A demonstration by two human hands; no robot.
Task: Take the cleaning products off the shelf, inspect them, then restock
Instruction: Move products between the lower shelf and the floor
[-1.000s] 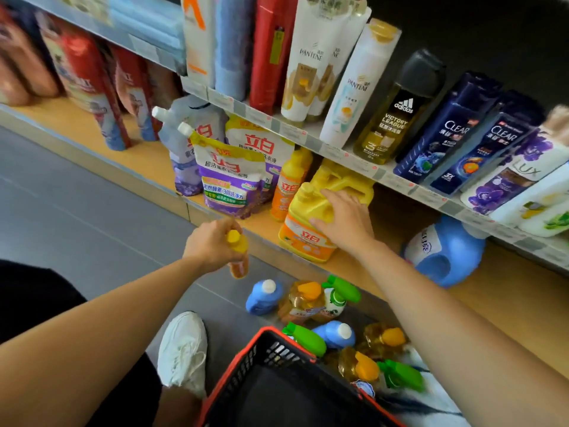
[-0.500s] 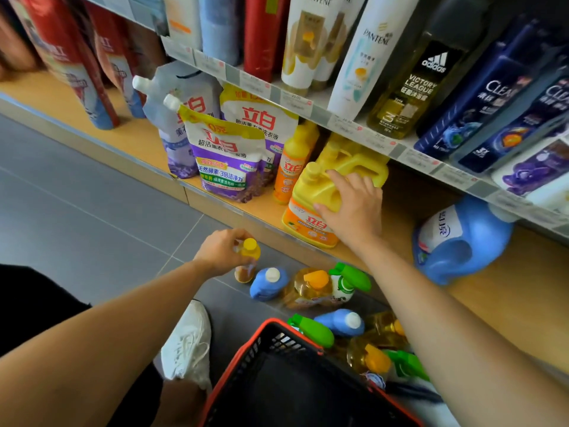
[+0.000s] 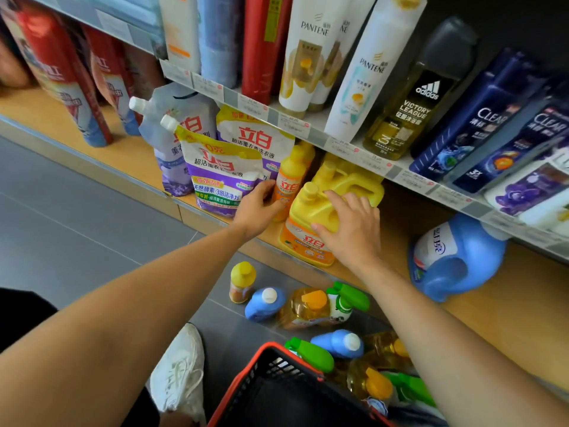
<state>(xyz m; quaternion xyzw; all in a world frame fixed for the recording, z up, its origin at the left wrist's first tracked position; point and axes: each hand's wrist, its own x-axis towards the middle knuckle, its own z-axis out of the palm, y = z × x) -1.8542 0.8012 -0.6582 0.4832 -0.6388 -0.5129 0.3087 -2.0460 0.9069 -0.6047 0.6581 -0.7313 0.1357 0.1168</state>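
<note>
A large yellow detergent jug (image 3: pixel 311 211) with an orange label stands at the front of the bottom shelf (image 3: pixel 508 315). My right hand (image 3: pixel 351 229) grips its top, fingers over the handle and thumb on the front. To its left stands a slim orange bottle (image 3: pixel 292 174) with a yellow cap. My left hand (image 3: pixel 257 208) curls round the lower part of that bottle, next to the purple refill pouches (image 3: pixel 221 177). A small yellow-capped bottle (image 3: pixel 242 282) stands alone on the floor below the shelf edge.
Several blue, green-capped and amber bottles (image 3: pixel 308 306) lie on the floor beside a red-rimmed black basket (image 3: pixel 246 380). A blue jug (image 3: pixel 455 263) leans on the bottom shelf at right. Shampoo bottles (image 3: pixel 366 72) fill the upper shelf. My white shoe (image 3: pixel 181 371) is near the basket.
My left hand set the small yellow-capped bottle down on the floor, let go, and rose to the slim orange bottle on the shelf. My right hand stayed on the yellow jug.
</note>
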